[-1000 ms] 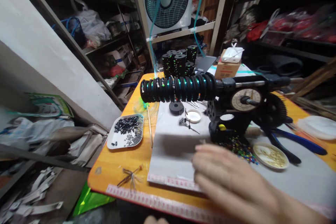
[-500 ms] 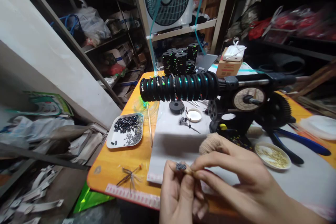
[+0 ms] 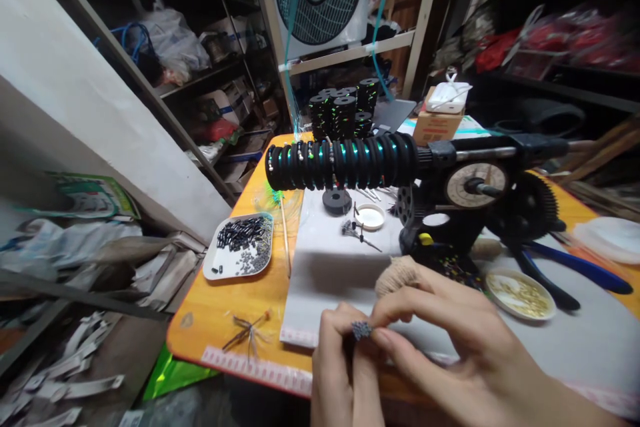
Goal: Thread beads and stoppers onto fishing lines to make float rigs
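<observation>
A small cluster of grey beads sits between my two hands, low in the view. My right hand pinches it between thumb and forefinger; a tan wrap covers one of its other fingers. My left hand is closed with curled fingers, which touch the cluster from the left side. Part of what the left fingers hold is hidden. To the left, a white tray holds loose black tubes and small grey beads like those in my fingers.
A machine shaft carries a row of black foam spools across the table. Pliers with blue handles lie at right beside a dish of gold-coloured bits. A wooden stick and a wire bunch lie at left. Behind stand stacked spools.
The grey cluster has shifted slightly right and down, closer to my right fingertips. My left hand has turned, and its thumb no longer shows in front. The table things stay put.
</observation>
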`<state>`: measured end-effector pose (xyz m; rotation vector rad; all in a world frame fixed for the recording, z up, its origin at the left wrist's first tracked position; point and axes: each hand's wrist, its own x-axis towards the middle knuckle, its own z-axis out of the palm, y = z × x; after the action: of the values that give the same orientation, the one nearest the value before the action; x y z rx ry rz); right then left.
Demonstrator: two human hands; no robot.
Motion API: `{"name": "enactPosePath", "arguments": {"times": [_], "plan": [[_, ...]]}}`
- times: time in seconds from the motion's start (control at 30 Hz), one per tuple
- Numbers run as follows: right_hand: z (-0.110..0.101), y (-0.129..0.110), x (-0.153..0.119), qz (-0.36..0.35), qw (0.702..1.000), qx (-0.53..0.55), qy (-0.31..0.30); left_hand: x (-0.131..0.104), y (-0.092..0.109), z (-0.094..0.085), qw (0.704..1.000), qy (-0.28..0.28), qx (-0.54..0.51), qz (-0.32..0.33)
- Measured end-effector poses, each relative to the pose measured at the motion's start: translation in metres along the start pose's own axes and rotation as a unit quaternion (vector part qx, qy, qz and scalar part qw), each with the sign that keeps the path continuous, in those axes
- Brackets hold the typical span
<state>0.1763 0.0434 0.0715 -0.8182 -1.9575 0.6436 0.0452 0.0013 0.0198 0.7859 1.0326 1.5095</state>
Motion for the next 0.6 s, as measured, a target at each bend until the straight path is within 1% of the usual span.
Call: {"name": "enactPosePath", "arguments": {"times": [0.1, 0.2, 0.27, 0.4, 0.6], "plan": [[0.0, 0.002, -0.002, -0.014, 1.0, 0.003, -0.006, 0.001, 0.002, -0.001, 0.996, -0.006, -0.086, -0.009], [0.0, 0.004, -0.003, -0.026, 1.0, -0.007, -0.014, 0.004, 0.005, -0.005, 0.99, -0.019, -0.134, 0.029], [0.001, 0.003, -0.004, -0.026, 0.999, -0.013, -0.028, 0.006, 0.005, -0.009, 0.99, -0.009, -0.132, 0.056], [0.003, 0.003, -0.005, -0.035, 0.998, -0.012, -0.053, 0.006, 0.003, -0.013, 0.99, 0.009, -0.083, 0.117], [0.002, 0.003, -0.002, -0.041, 0.997, -0.012, -0.058, 0.005, -0.004, -0.014, 0.986, 0.014, -0.051, 0.156]]}}
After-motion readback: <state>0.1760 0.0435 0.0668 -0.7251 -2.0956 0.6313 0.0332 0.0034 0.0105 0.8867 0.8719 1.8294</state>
